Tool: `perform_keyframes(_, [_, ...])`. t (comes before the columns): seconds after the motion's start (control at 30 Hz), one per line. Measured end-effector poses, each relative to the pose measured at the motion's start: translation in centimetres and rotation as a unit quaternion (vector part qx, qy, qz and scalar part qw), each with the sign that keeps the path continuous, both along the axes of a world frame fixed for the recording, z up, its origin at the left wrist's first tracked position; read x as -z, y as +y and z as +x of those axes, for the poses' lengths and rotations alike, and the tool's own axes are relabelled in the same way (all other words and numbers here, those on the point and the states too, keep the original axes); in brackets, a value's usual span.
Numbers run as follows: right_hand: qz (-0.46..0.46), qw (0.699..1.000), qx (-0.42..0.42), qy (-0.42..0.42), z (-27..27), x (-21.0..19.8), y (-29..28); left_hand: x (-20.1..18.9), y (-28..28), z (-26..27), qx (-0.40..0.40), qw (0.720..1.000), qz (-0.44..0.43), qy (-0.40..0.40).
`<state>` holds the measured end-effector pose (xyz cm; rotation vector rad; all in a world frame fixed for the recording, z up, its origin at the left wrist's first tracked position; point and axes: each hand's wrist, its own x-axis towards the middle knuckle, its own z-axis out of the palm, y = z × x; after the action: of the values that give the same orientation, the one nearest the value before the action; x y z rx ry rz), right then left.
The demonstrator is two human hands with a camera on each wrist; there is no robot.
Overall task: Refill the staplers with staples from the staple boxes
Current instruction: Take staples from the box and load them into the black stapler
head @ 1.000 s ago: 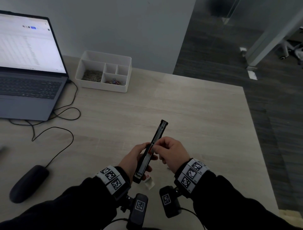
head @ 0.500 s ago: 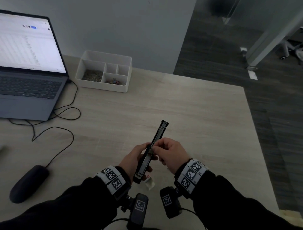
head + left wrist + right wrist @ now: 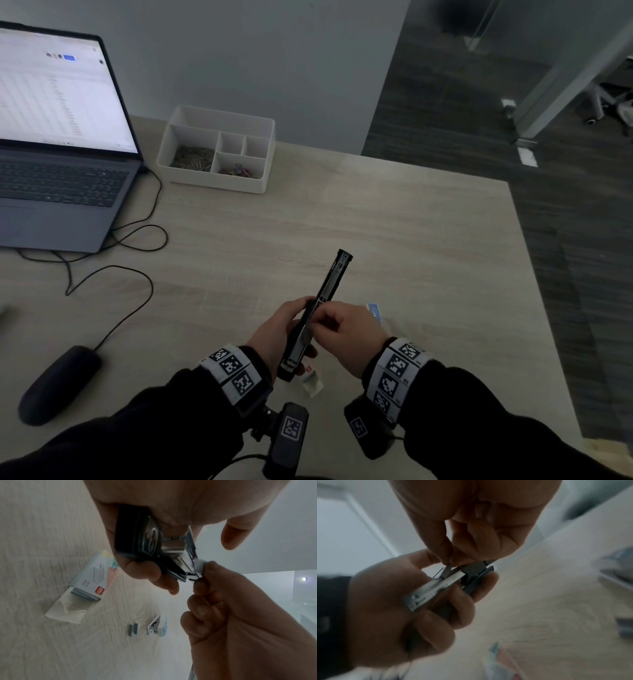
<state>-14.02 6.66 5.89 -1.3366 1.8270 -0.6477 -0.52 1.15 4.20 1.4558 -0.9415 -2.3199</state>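
— Little has moved since a second ago; from the head view the right hand (image 3: 346, 334) has crept slightly nearer along the open stapler (image 3: 317, 315), which the left hand (image 3: 277, 337) keeps gripped above the table (image 3: 428, 240)?

— Yes; from the left wrist, curled fingers wrap the black body, and the right fingertips (image 3: 208, 568) pinch a small pale piece at the metal channel; a staple box (image 3: 92, 580) and a loose staple strip (image 3: 133, 631) lie on the table below.

— And the right wrist?

— Blurred; thumb and forefinger are pinched at the magazine (image 3: 435, 588); loading seems under way; next, I judge, seat the staples and close it.
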Motion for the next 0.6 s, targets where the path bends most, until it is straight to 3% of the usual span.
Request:
perform_keyframes(0.1, [0.006, 0.993, 0.089, -0.071, -0.1, -0.4, -0.4, -0.2, 0.0, 0.0, -0.003, 1.0, 0.001, 0.001])
perform_keyframes(0.2, [0.002, 0.986, 0.116, -0.118, -0.5, -1.2, -0.5, -0.3, 0.0, 0.0, 0.01, 1.0, 0.005, -0.005])
perform_keyframes(0.6, [0.004, 0.991, 0.105, -0.088, -0.9, -0.9, -0.5, -0.2, 0.1, 0.0, 0.01, 1.0, 0.007, 0.004])
